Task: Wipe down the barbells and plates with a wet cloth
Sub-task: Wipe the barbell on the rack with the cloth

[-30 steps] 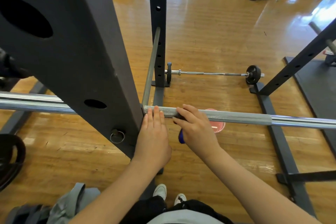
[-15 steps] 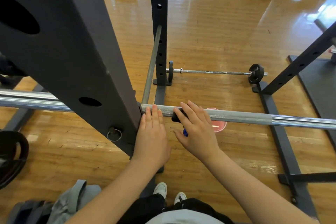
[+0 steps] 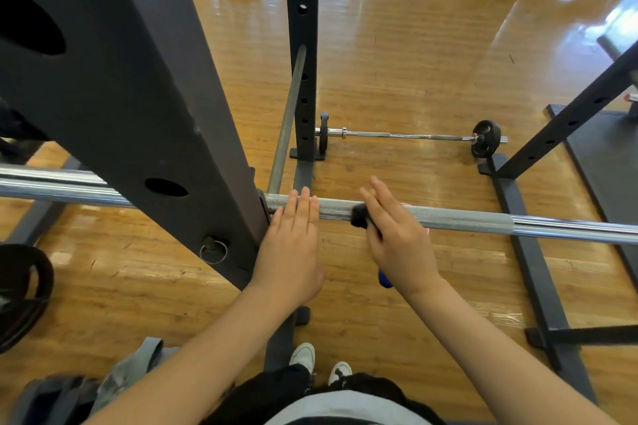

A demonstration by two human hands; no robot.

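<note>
Both hands' fingers (image 3: 299, 209) lie straight across the barbell (image 3: 466, 221).

Bright, daylit gym seen through a wide-angle lens.
White glare pools on the glossy wooden floor (image 3: 397, 45) at the top and upper right; straight posts bow near the edges; the right hand (image 3: 397, 235) is slightly motion-blurred; shadows stay soft.

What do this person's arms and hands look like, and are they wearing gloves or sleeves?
Both arms are bare from the bottom of the picture to the wrist: no sleeves show. The left hand and the right hand wear no gloves, and no rings, watch or bracelet are visible. The nails look short and unpainted.
</note>
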